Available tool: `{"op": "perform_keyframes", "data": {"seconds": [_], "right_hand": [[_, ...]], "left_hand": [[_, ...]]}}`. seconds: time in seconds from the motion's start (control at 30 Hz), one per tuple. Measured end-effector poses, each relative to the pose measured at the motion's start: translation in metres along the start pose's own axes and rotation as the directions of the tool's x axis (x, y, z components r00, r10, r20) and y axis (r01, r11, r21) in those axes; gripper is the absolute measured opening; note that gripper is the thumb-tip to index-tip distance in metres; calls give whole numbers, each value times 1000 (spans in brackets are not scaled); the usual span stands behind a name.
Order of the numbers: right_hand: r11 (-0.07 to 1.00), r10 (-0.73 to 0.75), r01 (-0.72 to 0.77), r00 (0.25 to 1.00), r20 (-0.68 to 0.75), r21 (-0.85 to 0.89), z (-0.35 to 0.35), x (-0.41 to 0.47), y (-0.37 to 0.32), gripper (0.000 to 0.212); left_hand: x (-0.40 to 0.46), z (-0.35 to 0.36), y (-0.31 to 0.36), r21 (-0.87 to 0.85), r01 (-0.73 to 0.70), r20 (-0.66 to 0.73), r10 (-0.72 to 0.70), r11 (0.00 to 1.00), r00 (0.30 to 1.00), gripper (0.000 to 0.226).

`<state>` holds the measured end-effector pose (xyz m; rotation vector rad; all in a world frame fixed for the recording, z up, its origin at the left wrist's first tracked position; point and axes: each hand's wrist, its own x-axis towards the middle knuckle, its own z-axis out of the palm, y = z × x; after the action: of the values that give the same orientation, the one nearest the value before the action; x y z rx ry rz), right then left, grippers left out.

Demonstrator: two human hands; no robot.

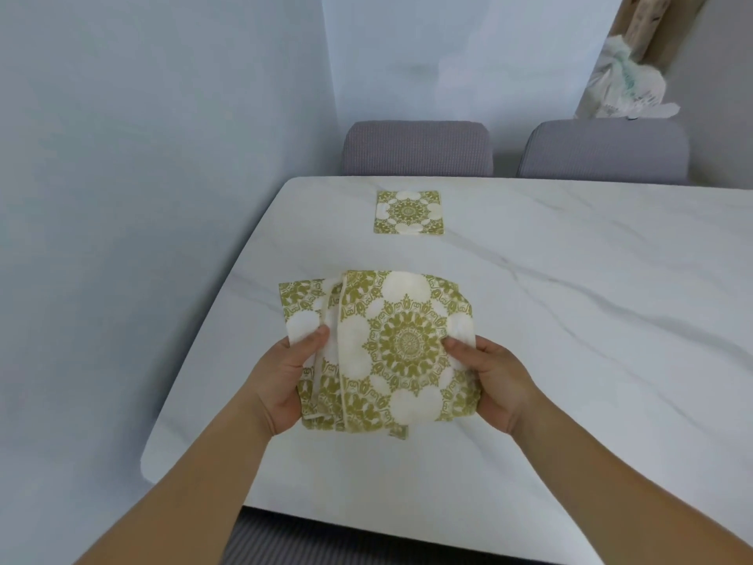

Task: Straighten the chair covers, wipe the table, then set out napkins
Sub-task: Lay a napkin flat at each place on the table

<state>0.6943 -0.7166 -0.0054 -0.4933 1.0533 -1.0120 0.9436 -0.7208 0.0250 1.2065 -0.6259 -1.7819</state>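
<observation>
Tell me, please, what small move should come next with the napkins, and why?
Probably peel off the top napkin and lay it before the right chair: both hands hold the fanned stack, and only one napkin lies placed, before the left chair.

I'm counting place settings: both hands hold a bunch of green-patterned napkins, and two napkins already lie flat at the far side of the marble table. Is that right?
Not quite: only one napkin lies flat at the far side of the marble table, in front of the left grey chair. The rest holds: the left hand and right hand hold the bunch of napkins. The head view shows it.
</observation>
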Motion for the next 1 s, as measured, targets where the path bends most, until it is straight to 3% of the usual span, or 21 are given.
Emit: {"op": "perform_keyframes", "data": {"seconds": [0.3, 0.47, 0.8, 0.9, 1.0], "right_hand": [[1000, 16, -17, 988, 156, 5, 21, -26, 0, 40], [999, -17, 20, 995, 96, -36, 22, -35, -5, 46], [997, -43, 36, 994, 104, 68, -11, -38, -6, 39], [998, 61, -60, 996, 72, -20, -27, -34, 6, 40], [930, 172, -216, 971, -169, -298, -38, -28, 37, 38]], "left_hand": [[-20, -5, 3, 76, -2, 106, -6, 997, 994, 41], [-26, 0, -8, 84, 36, 136, -48, 996, 990, 42], [-30, -21, -4, -27, 5, -24, -5, 1000, 1000, 39], [-30, -37, 4, -43, -38, -77, 35, 998, 996, 39], [-29, -51, 11, -82, -92, -160, 78, 992, 984, 28]]}}
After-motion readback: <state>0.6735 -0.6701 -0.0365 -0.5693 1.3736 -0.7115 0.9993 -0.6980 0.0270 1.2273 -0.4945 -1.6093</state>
